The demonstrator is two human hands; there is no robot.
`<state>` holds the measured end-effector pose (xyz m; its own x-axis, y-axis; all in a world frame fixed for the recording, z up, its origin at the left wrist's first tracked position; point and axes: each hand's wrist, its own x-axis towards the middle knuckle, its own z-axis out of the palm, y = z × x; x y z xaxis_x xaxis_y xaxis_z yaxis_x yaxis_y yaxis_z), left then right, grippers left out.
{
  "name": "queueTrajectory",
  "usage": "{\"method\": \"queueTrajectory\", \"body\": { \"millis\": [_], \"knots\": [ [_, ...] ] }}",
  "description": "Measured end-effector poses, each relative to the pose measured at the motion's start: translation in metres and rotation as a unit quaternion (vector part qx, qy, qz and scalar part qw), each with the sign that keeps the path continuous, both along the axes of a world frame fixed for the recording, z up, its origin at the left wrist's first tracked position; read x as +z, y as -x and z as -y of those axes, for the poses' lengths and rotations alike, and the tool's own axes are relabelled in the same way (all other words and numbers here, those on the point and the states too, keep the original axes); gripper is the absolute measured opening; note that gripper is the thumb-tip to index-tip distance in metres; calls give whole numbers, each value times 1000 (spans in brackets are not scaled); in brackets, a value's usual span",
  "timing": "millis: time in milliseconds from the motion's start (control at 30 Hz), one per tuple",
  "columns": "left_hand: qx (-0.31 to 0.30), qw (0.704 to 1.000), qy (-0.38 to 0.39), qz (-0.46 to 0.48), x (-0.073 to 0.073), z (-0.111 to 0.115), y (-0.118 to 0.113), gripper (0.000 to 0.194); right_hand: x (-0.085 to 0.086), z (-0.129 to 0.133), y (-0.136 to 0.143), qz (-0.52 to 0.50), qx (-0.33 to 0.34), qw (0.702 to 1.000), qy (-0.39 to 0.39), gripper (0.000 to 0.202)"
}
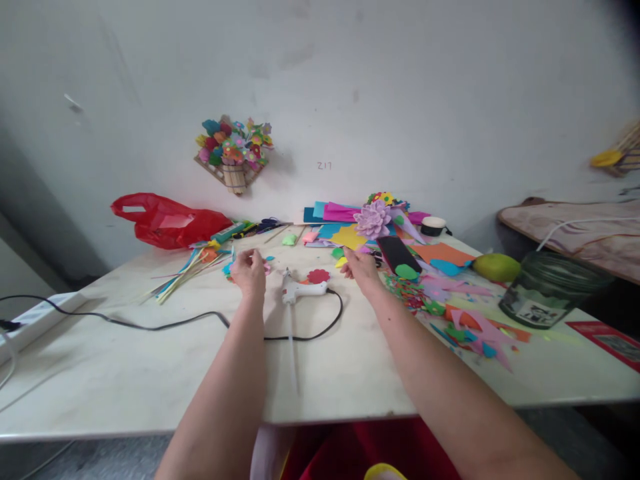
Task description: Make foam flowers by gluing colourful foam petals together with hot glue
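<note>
My left hand [249,273] is over the table beside some small blue and pink cut pieces [269,263]. Its fingers are loosely bent and apart, with nothing visible in them. My right hand [362,270] reaches to a small yellow piece [341,263] and a green piece [337,253]; the fingertips are at the yellow one, fingers apart, and no grip on it shows. Between my hands lies a white glue gun [307,289] with a long glue stick [293,347] coming out of it toward me. Just behind it is a red scalloped foam disc [319,275].
A black cord [165,328] runs left from the glue gun to a power strip [45,323]. Thin strips [185,277] and a red bag [173,223] lie at left. At right are a phone [397,255], coloured scraps [465,327], a green fruit [497,267] and a glass jar [545,293].
</note>
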<state>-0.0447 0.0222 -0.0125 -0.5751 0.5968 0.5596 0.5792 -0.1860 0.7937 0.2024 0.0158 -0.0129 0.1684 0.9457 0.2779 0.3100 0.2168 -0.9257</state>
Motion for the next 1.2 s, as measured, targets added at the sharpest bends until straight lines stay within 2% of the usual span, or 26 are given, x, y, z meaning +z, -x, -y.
{"method": "queueTrajectory", "body": {
  "millis": [100,167,300,400,567,700,800,933,1133,1200],
  "knots": [
    [-45,999,13,-24,3,6,-18,29,-4,-2,0,161,-25,986,-35,21],
    [-73,995,20,-62,5,11,-28,28,-7,-2,2,228,-28,972,-48,21],
    [-120,980,40,-155,6,21,-45,28,-8,0,5,309,1,951,-26,17],
    [-156,961,42,-223,7,26,-55,28,-6,2,6,353,-2,936,-20,15],
    [-191,936,76,-287,8,33,-63,29,-2,2,7,433,11,898,-71,18],
    [-214,927,100,-291,8,34,-63,28,1,-1,8,475,37,875,-89,22],
    [-217,928,100,-287,8,33,-63,28,3,-5,10,501,81,858,-79,27],
    [-219,934,88,-270,6,32,-62,29,4,-13,15,516,144,842,-65,34],
    [-218,952,52,-206,4,29,-58,31,-1,-26,24,483,237,836,-110,38],
    [-214,958,47,-187,4,28,-57,31,-4,-30,25,496,258,821,-116,41]
  ]
}}
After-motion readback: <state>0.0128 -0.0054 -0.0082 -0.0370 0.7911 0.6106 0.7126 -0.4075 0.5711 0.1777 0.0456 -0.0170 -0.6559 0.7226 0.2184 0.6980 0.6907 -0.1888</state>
